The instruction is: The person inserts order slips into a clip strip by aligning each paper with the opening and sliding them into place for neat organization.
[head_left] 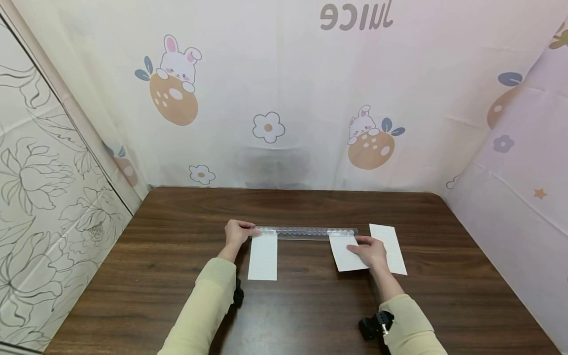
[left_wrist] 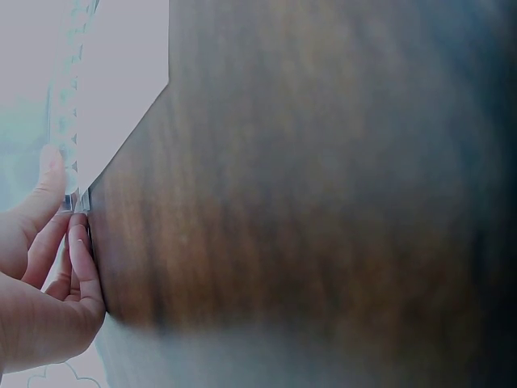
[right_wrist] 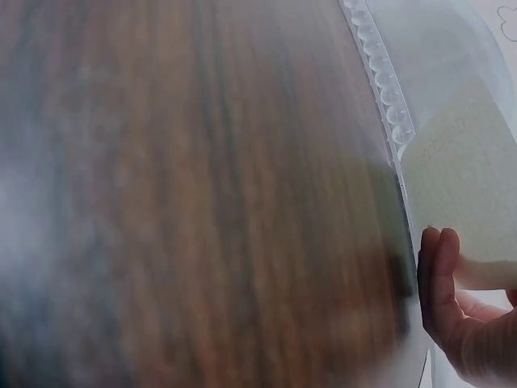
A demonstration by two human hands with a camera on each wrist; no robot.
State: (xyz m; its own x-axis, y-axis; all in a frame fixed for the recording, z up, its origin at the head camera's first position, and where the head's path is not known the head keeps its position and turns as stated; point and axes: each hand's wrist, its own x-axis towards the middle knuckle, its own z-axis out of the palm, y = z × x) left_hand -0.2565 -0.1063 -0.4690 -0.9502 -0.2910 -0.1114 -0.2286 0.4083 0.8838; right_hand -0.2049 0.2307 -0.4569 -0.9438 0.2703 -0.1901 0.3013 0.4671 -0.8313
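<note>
A clear plastic rail point(head_left: 303, 233) with a row of round bumps, like a ticket holder, lies crosswise on the table. My left hand point(head_left: 235, 234) pinches its left end, thumb on one face and fingers on the other in the left wrist view. From that end a lined white paper slip point(head_left: 264, 256) extends toward me, its top edge at the rail. Between the thumb and fingers of my right hand point(head_left: 372, 252) is a second paper slip point(head_left: 347, 256). Its upper edge overlaps the rail's right end, and it tilts up in the right wrist view point(right_wrist: 464, 178).
Another white slip point(head_left: 392, 249) lies on the dark wooden table point(head_left: 306, 305), just right of my right hand and partly behind it. A printed curtain point(head_left: 275, 88) hangs along the table's far edge. Dark wrist cameras point(head_left: 374, 325) sit low over the tabletop.
</note>
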